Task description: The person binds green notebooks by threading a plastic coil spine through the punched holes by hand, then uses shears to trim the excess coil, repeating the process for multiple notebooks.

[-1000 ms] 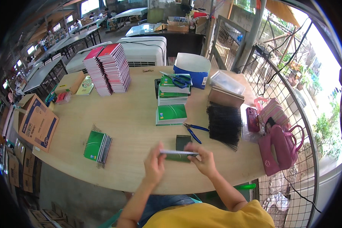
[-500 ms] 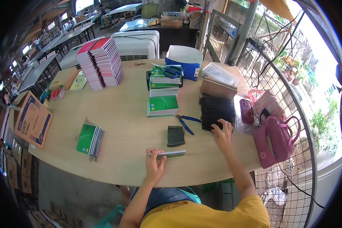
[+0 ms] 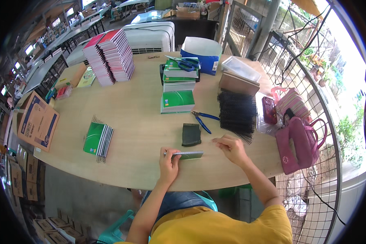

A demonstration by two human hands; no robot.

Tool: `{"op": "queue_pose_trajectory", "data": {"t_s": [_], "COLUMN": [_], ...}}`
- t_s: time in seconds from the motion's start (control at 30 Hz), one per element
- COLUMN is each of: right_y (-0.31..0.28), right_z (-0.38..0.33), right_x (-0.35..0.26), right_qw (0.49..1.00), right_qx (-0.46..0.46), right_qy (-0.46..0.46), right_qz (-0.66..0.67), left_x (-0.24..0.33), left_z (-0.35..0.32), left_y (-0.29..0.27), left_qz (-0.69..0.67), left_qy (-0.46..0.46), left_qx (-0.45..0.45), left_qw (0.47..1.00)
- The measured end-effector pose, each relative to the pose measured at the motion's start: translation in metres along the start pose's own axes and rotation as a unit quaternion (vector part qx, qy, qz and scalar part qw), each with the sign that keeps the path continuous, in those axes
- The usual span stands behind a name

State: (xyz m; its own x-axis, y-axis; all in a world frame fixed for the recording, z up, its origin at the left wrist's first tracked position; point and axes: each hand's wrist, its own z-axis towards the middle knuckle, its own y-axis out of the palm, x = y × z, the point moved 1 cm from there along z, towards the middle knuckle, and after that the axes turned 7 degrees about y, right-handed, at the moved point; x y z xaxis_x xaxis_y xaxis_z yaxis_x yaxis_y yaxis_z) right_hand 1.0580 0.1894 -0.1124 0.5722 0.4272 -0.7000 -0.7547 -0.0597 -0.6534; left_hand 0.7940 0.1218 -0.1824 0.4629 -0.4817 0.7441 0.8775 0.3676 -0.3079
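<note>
My left hand [image 3: 169,163] grips a thin green notebook [image 3: 190,155] at its left end, with the notebook standing on edge near the table's front. My right hand [image 3: 232,149] is closed in a pinch to the right of the notebook, apart from it; what is between the fingertips, if anything, is too small to make out. Just beyond the notebook lies a dark, flat block [image 3: 191,134]. Blue-handled pliers [image 3: 203,121] rest open beside it. A pile of black spiral binding coils [image 3: 236,116] lies beyond my right hand.
Green notebooks [image 3: 177,101] are stacked mid-table, with scissors [image 3: 185,63] on the farther stack. Bound green notebooks [image 3: 98,139] lie left. Tall red-covered stacks [image 3: 110,57] stand at the back left. A pink bag [image 3: 299,144] and a phone [image 3: 269,110] sit right; a carton [image 3: 40,122] is far left.
My right hand has left the black coil pile and come nearer to the notebook, its fingers now pinched. My left hand still holds the notebook on edge. The view has shifted slightly.
</note>
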Motion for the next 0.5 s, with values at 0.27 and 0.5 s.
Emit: {"op": "queue_pose_trajectory", "data": {"t_s": [0.27,0.5], "right_y": [0.018,0.021], "right_z": [0.000,0.005], "right_x": [0.001,-0.002], "right_qw": [0.985,0.983], "right_qx": [-0.081,-0.129], "right_qy": [0.075,-0.023], "right_qz": [0.133,0.131], "left_x": [0.004,0.002], "left_z": [0.002,0.001], "left_y": [-0.006,-0.009], "left_qz": [-0.016,-0.012], "left_qy": [-0.009,-0.004], "left_qx": [-0.001,0.011], "left_qw": [1.000,1.000]}}
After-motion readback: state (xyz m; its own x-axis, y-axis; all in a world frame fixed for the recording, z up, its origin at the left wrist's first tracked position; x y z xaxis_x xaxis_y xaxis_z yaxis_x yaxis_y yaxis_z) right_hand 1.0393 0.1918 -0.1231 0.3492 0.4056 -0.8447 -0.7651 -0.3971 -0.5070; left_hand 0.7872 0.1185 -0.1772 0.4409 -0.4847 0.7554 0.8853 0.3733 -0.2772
